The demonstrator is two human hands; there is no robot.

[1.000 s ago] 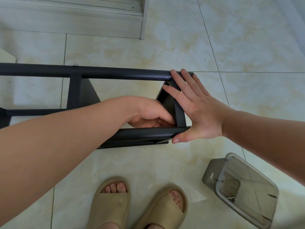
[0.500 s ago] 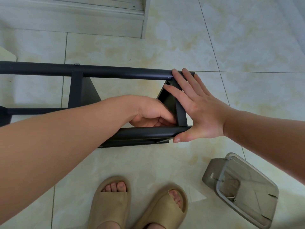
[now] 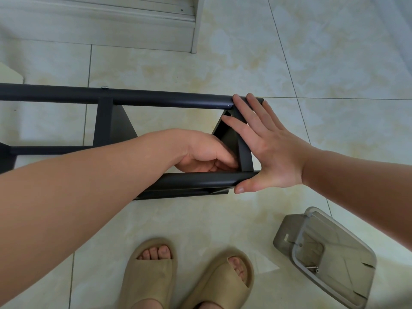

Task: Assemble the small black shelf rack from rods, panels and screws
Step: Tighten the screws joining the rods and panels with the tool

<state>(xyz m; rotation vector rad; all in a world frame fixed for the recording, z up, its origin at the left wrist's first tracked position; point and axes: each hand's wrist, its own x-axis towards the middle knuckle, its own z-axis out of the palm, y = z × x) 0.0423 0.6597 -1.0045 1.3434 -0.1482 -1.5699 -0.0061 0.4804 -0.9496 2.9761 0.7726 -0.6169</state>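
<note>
The black shelf rack lies on its side on the tiled floor, its far rod [image 3: 167, 99] and near rod [image 3: 200, 180] running left to right. A black end panel [image 3: 244, 150] sits between the rods at their right ends. My right hand [image 3: 272, 152] is flat with fingers spread, pressed against the panel's outer face and both rod ends. My left hand [image 3: 200, 152] reaches inside the frame with curled fingers touching the panel's inner side; what its fingertips hold is hidden. A screw head [image 3: 105, 87] shows on the far rod above a middle panel [image 3: 116, 128].
A grey translucent plastic container [image 3: 330, 257] lies on the floor at lower right with small metal screws [image 3: 312, 267] inside. My feet in beige slippers [image 3: 149, 270] stand just below the rack. A white furniture base [image 3: 111, 25] runs along the top left.
Nothing has clearly moved; both hands stay at the end panel, with only a slight shift of the left fingers.
</note>
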